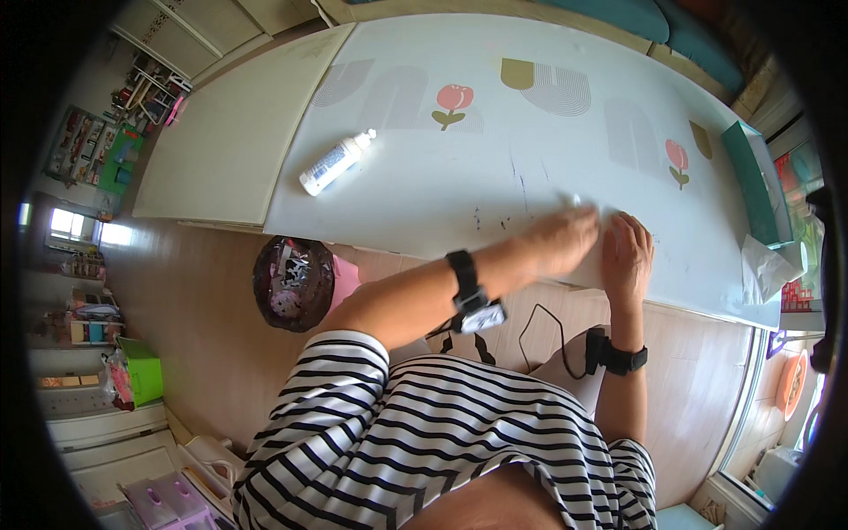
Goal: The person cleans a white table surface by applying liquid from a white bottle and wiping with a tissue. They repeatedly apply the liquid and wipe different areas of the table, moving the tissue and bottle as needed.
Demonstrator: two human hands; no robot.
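My left hand (566,240) is blurred and reaches across to the right, low over the white table covering (411,179). A small whitish spot shows just beyond its knuckles; whether the hand holds anything cannot be told. Right beside it, my right hand (626,258) rests on the covering by the front edge, palm down, with nothing seen in it. Dark blue ink-like marks (522,185) streak the covering left of and beyond both hands. Farther left lies a white plastic bottle (331,165) on its side, its nozzle pointing away to the right. Its label bears writing.
A teal box (755,182) stands at the table's right end, near a crumpled white tissue (765,268). Below the front edge, left, is a pink bin with a dark bag (295,285). A black cable (550,318) hangs by my right knee. Teal cushions (616,20) line the far side.
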